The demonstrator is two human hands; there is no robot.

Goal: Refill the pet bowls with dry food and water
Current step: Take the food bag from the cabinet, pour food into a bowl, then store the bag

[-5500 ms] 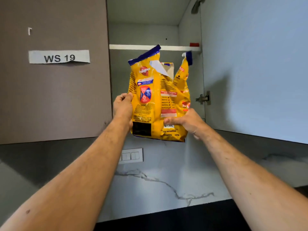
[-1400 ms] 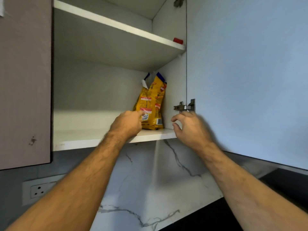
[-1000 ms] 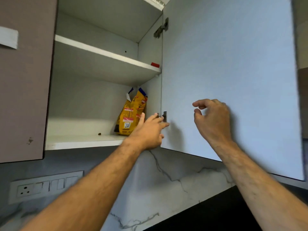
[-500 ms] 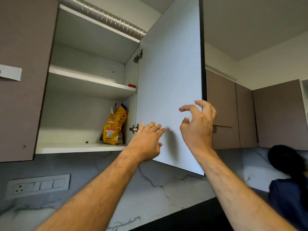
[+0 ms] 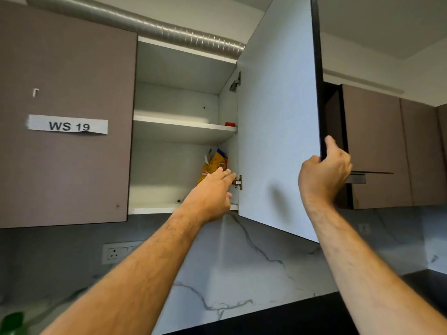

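Both bare forearms reach up and forward toward an open wall cupboard. The left hand point(image 5: 210, 197) is raised in front of the lower compartment, palm turned away, its fingers straight and held loosely together, pointing right toward the small metal hinge point(image 5: 238, 182) at the door's inner edge; the fingertips lie just beside the hinge, and whether they touch it cannot be told. It holds nothing. The right hand point(image 5: 324, 175) is higher and well to the right, wrist bent back, gripping the free vertical edge of the pale grey cupboard door point(image 5: 278, 131): the thumb lies up along the dark edge while the curled fingers wrap behind it, out of sight. The door stands swung wide open.

The yellow dry pet food bag with a blue top point(image 5: 214, 165) stands upright on the white lower shelf point(image 5: 154, 209), in the back right corner of the compartment, partly hidden behind the left hand. To the left, a closed brown cupboard door point(image 5: 65, 177) carries a white paper label reading WS 19 point(image 5: 69, 125)
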